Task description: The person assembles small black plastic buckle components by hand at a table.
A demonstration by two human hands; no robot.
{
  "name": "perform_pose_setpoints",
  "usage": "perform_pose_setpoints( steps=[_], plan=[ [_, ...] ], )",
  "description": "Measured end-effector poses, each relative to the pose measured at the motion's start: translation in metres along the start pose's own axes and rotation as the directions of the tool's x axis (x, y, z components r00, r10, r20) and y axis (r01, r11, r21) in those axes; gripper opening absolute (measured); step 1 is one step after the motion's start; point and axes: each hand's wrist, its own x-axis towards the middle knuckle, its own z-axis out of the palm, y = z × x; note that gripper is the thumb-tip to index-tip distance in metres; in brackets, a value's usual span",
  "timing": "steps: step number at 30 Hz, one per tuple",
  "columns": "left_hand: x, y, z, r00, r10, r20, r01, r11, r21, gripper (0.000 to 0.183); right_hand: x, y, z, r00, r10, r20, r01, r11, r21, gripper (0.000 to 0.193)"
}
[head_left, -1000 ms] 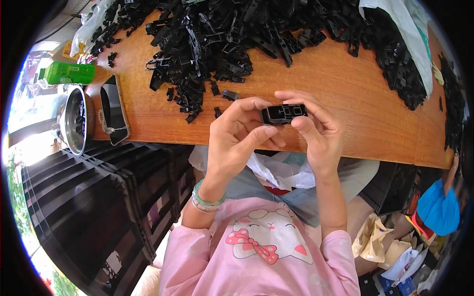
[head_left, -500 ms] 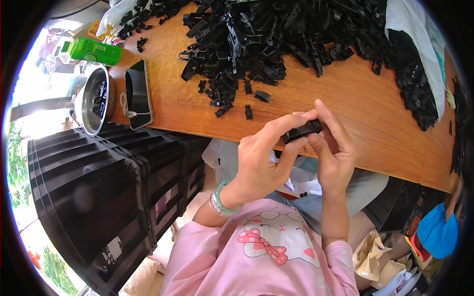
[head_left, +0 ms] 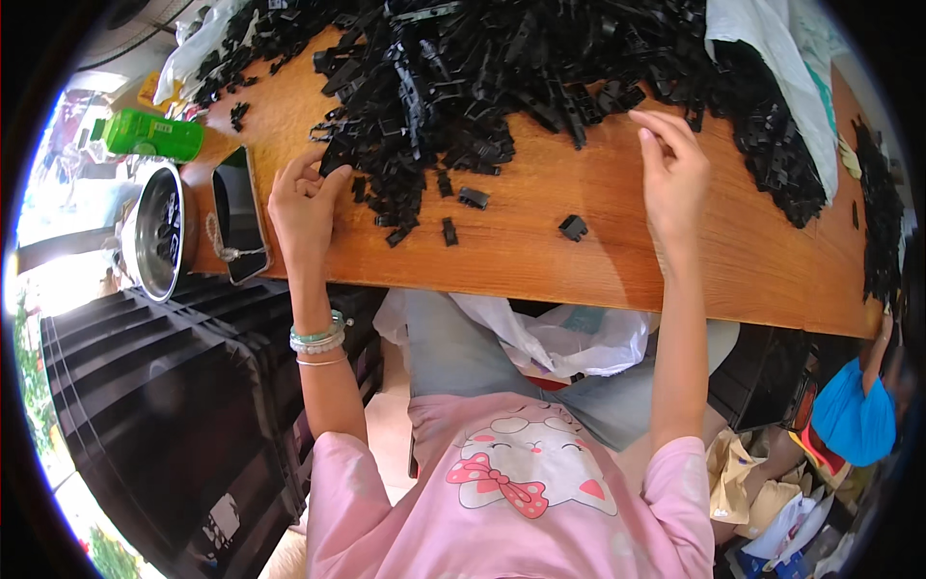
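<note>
My left hand point(head_left: 307, 203) is at the left edge of a large pile of black plastic parts point(head_left: 540, 58). Its fingers are half bent and the thumb points toward the loose pieces, with a gap between; nothing shows in it. Over the right side of the table, my right hand point(head_left: 672, 174) reaches up toward the pile, fingers stretched and no part visible in them. A small black block-shaped part point(head_left: 573, 228) lies alone on the wood between my hands. Several small black pieces, among them a clip-like one point(head_left: 473, 198), are scattered below the pile.
A phone point(head_left: 239, 217) lies on the wooden table point(head_left: 521, 265) at the left, beside a steel bowl point(head_left: 159, 232) and a green bottle point(head_left: 154, 135). Black crates point(head_left: 164, 386) stand below left. A white bag point(head_left: 781, 87) holds more black parts at right.
My hands were together around a black part; now they are apart, left hand by the pile's left edge, right hand farther out. A black block now shows on the table between them.
</note>
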Motion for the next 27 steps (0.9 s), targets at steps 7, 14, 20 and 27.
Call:
perform_pose_setpoints(
  steps=[7, 14, 20, 27],
  plan=[
    [-0.023, 0.036, -0.004, 0.987, -0.154, -0.044, 0.103, 0.823, -0.559, 0.029, 0.033, 0.02, 0.005, 0.953, -0.29, 0.082, 0.295, 0.843, -0.45, 0.024],
    [-0.067, 0.103, -0.002, 0.905, -0.076, 0.42, 0.368, 0.636, -0.679, 0.025, 0.025, 0.021, -0.013, 0.939, -0.281, 0.199, 0.344, 0.782, -0.519, 0.024],
    [-0.092, 0.124, 0.036, 0.783, -0.024, 0.621, 0.431, 0.741, -0.515, 0.031, -0.032, -0.057, -0.029, 0.962, -0.178, 0.208, 0.144, 0.975, 0.168, 0.026],
    [-0.099, 0.142, 0.038, 0.778, 0.07, 0.624, 0.363, 0.761, -0.538, 0.028, -0.05, -0.069, -0.03, 0.893, -0.345, 0.289, 0.269, 0.924, 0.272, 0.028]
  ],
)
